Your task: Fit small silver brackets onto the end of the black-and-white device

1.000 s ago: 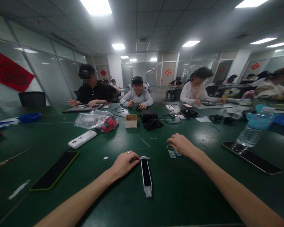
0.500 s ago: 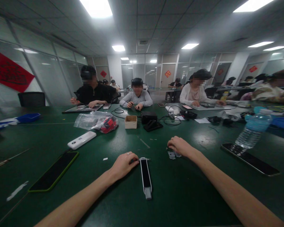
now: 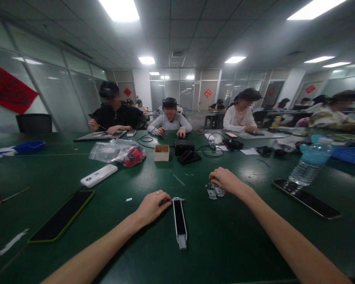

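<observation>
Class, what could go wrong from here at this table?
The small metal parts lie loose by the right hand; a brush could scatter them. The left hand, near the far end of the white-framed device, might nudge it. The water bottle stands close by a phone and could topple onto it.

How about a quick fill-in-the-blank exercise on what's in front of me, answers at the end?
1. Of the left grip and the right grip, the ____ one is nearer the small metal parts.
2. A finger of the left grip wears a ____.
3. The white-framed black strip lies ____ the two forearms.
4. The phone farthest left has a ____ edge.

Missing words: right; ring; between; green.
</observation>
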Demonstrator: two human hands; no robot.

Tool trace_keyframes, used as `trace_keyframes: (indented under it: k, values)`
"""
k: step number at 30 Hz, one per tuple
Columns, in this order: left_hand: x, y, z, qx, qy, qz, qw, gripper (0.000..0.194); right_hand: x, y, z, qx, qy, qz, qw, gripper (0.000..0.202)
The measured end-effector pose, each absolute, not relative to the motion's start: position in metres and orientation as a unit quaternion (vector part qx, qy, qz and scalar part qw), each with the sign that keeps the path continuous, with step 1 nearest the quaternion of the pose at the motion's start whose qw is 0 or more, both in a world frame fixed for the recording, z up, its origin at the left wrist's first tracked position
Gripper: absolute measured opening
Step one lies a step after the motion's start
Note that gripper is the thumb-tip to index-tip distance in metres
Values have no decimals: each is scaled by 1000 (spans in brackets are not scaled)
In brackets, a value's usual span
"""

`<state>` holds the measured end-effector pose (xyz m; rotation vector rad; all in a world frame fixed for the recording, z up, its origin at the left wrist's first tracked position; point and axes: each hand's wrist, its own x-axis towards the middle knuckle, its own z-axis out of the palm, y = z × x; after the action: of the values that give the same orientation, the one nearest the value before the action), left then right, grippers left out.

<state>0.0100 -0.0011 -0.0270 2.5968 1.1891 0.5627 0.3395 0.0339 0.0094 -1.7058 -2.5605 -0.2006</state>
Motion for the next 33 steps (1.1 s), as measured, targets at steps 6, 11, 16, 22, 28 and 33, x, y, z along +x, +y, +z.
trace_keyframes:
  k: [6,11,16,22,28,33]
  values:
    - [10,-2,-25,886,409,185,117,18,355,37,9,-565,-825,-7,-10,19]
    - [10,-3,-24,885,410,184,120,16,350,36,6,-543,-839,27,-5,25]
    - [10,-3,-23,885,410,183,125,17,343,33,5,-537,-843,42,3,28]
    - [9,-2,-26,884,407,188,129,15,343,34,1,-538,-843,25,14,21]
    - [8,-2,-26,884,408,190,126,16,328,26,8,-547,-833,2,84,22]
    - [8,-2,-27,884,408,190,125,15,296,11,6,-523,-833,71,164,19]
